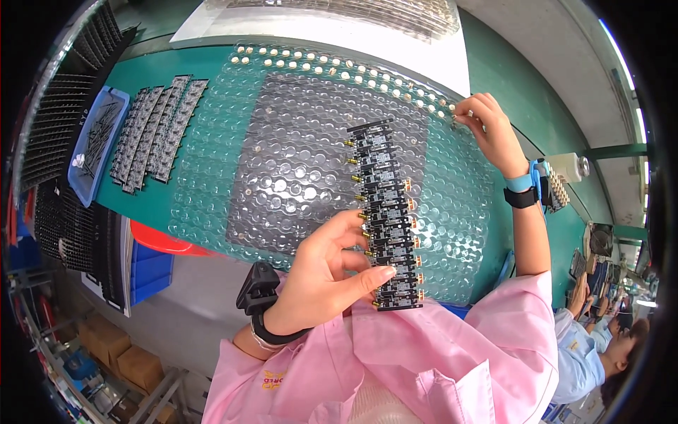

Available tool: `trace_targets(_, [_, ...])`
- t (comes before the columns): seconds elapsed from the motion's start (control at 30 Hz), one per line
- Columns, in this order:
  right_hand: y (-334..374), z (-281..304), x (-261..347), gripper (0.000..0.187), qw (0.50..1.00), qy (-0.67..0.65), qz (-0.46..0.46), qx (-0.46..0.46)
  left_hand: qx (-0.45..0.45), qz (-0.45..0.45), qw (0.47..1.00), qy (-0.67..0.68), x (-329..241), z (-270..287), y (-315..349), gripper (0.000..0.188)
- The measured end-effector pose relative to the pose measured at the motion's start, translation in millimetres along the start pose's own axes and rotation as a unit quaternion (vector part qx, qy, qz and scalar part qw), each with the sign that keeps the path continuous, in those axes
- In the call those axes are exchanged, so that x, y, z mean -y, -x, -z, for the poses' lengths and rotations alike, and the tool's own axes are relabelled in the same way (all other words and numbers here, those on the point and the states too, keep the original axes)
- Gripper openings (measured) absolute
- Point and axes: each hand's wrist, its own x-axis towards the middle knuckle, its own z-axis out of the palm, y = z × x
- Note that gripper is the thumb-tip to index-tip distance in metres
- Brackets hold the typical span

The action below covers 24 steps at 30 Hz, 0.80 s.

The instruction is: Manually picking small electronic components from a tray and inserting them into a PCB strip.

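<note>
My left hand (pixel 325 261) grips a long black circuit board panel (pixel 385 212) near its lower end, thumb on top and fingers along its left edge. Brass-coloured parts jut from the panel's left side, and small white-and-orange parts line its lower right side. Under it lies a clear plastic tray sheet (pixel 459 205) with round pockets. Small round whitish components (pixel 345 75) sit in two rows along the sheet's far edge. At the right end of those rows, my right hand (pixel 494 134) pinches thumb and fingers together; what is between the fingertips is too small to make out.
On the green table (pixel 152 208), several similar board strips (pixel 159 131) lie at the left beside a blue bin (pixel 99 145) of thin dark pieces. Black racks (pixel 60 92) stand at the far left. A red stool (pixel 166 239) is below the table edge. Another person (pixel 583 350) sits at right.
</note>
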Motion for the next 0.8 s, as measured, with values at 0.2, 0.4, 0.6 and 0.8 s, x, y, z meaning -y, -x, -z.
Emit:
trace_targets(0.2, [12.7,-4.0,32.4,0.008,0.912,-0.382,-0.147,-0.004,0.012,0.001,1.000,-0.004,1.1,-0.5,-1.1,0.050])
trace_targets(0.4, [16.5,-12.8,63.2,0.008,0.805,-0.576,-0.124,0.070,0.014,0.001,1.000,-0.004,-0.9,-1.8,0.6,0.049])
trace_targets(0.6, [11.9,-15.1,82.5,0.006,0.760,-0.638,-0.114,0.047,0.017,0.005,1.000,0.009,-1.2,-1.6,1.8,0.049])
trace_targets(0.8, [12.9,-11.2,90.6,0.014,0.709,-0.675,-0.187,0.074,0.022,0.002,1.000,0.003,-0.8,0.5,1.1,0.048])
